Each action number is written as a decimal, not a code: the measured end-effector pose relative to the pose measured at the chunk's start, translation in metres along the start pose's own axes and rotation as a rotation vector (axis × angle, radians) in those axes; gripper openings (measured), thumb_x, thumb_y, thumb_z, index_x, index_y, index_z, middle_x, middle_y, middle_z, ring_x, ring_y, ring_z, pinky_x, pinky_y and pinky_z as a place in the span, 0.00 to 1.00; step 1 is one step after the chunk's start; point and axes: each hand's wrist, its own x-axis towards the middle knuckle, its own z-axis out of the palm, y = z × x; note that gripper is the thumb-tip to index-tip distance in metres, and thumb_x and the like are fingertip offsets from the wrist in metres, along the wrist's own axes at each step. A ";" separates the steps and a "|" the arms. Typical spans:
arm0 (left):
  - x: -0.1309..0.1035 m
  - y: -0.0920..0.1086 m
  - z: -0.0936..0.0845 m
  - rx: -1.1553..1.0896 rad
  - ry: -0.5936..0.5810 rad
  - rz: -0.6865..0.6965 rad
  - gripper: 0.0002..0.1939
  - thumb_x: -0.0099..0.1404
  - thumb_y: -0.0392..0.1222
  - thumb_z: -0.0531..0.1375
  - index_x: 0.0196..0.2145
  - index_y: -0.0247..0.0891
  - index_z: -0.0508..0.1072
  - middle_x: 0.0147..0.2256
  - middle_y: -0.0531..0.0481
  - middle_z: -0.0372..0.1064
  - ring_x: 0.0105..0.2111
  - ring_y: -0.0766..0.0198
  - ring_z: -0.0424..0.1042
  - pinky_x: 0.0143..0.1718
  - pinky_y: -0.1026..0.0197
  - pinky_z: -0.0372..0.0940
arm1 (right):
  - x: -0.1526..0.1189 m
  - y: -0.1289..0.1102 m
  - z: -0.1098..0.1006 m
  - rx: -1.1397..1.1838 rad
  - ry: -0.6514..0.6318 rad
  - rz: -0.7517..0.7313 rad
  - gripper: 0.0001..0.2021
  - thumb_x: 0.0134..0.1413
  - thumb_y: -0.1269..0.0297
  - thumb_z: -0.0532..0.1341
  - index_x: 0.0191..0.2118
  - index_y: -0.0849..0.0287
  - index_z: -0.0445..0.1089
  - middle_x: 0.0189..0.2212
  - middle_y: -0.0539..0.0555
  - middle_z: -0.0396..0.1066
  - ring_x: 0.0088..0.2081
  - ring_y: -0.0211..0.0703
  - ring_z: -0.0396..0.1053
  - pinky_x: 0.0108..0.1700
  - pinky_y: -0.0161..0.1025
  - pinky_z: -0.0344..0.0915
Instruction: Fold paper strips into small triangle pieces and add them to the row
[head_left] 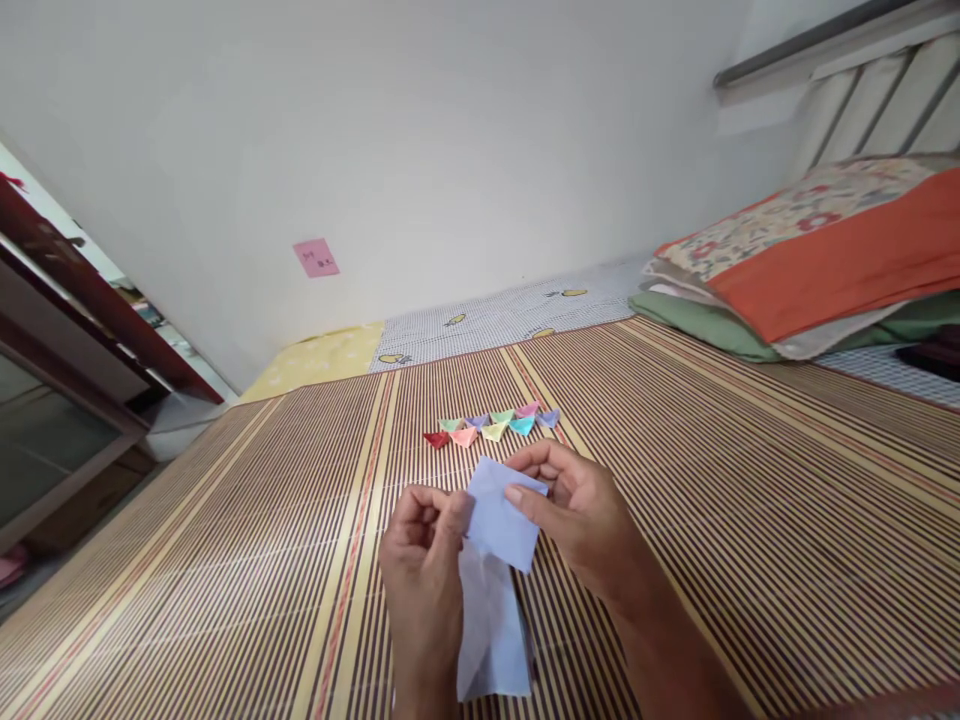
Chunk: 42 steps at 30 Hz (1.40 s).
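Note:
A small light-blue square of paper [504, 520] is held up between both hands. My left hand [427, 560] pinches its left edge between thumb and fingertips. On the other side, my right hand [577, 510] grips the upper right part, thumb on the front face and fingers behind. Beneath it, a larger pale-blue sheet or stack of paper [495, 630] lies on the striped mat [285, 560], partly hidden by my left hand. Beyond the hands, several small folded paper pieces in different colours [495, 431] sit in two rows.
Folded bedding with an orange and floral cover [817, 250] lies at the right, near a dark object [934, 352]. A pink note [316, 257] is on the white wall [450, 130]. Patterned cloth [495, 318] and yellow cloth [322, 355] run along the mat's far edge.

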 end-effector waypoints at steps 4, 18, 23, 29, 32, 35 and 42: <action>0.003 0.004 -0.015 -0.023 -0.170 0.018 0.16 0.72 0.56 0.59 0.48 0.44 0.76 0.40 0.46 0.79 0.35 0.60 0.73 0.38 0.60 0.67 | 0.003 0.000 -0.002 0.026 0.052 0.008 0.08 0.54 0.66 0.69 0.39 0.58 0.72 0.32 0.51 0.76 0.30 0.38 0.71 0.31 0.34 0.66; 0.006 0.006 -0.014 -0.193 -0.337 -0.264 0.19 0.67 0.57 0.65 0.41 0.39 0.86 0.34 0.42 0.82 0.35 0.56 0.77 0.41 0.57 0.69 | -0.001 -0.012 -0.002 -0.066 -0.068 -0.028 0.06 0.64 0.62 0.64 0.43 0.55 0.75 0.34 0.50 0.76 0.33 0.39 0.73 0.34 0.35 0.68; 0.011 0.006 -0.012 -0.345 -0.298 -0.297 0.22 0.61 0.59 0.69 0.36 0.35 0.87 0.34 0.40 0.82 0.33 0.59 0.77 0.39 0.60 0.70 | -0.005 -0.016 -0.015 -0.207 -0.182 -0.027 0.07 0.63 0.64 0.65 0.46 0.53 0.76 0.37 0.50 0.76 0.38 0.41 0.73 0.39 0.37 0.69; 0.010 0.004 -0.011 -0.310 -0.328 -0.316 0.22 0.63 0.58 0.68 0.35 0.34 0.87 0.29 0.42 0.80 0.31 0.61 0.76 0.38 0.61 0.69 | -0.007 -0.019 -0.017 -0.274 -0.202 -0.004 0.08 0.61 0.64 0.66 0.46 0.53 0.77 0.41 0.52 0.76 0.41 0.43 0.73 0.42 0.39 0.69; 0.010 0.002 -0.013 -0.295 -0.370 -0.308 0.21 0.62 0.57 0.69 0.35 0.34 0.86 0.29 0.43 0.80 0.31 0.61 0.76 0.38 0.61 0.69 | -0.005 -0.019 -0.015 -0.256 -0.180 0.016 0.06 0.63 0.60 0.66 0.41 0.55 0.78 0.34 0.51 0.75 0.36 0.42 0.71 0.38 0.38 0.67; 0.011 -0.001 -0.016 -0.295 -0.378 -0.329 0.19 0.54 0.53 0.76 0.35 0.36 0.86 0.30 0.45 0.81 0.30 0.63 0.76 0.38 0.62 0.69 | -0.004 -0.019 -0.012 -0.255 -0.150 -0.016 0.08 0.64 0.60 0.65 0.35 0.57 0.76 0.29 0.49 0.71 0.31 0.39 0.67 0.33 0.36 0.62; 0.007 -0.002 -0.014 -0.182 -0.238 -0.312 0.10 0.55 0.42 0.76 0.29 0.37 0.81 0.24 0.53 0.76 0.24 0.69 0.71 0.30 0.66 0.66 | -0.004 -0.018 -0.006 -0.316 -0.147 -0.093 0.11 0.66 0.63 0.62 0.30 0.57 0.72 0.28 0.47 0.65 0.30 0.38 0.63 0.32 0.37 0.59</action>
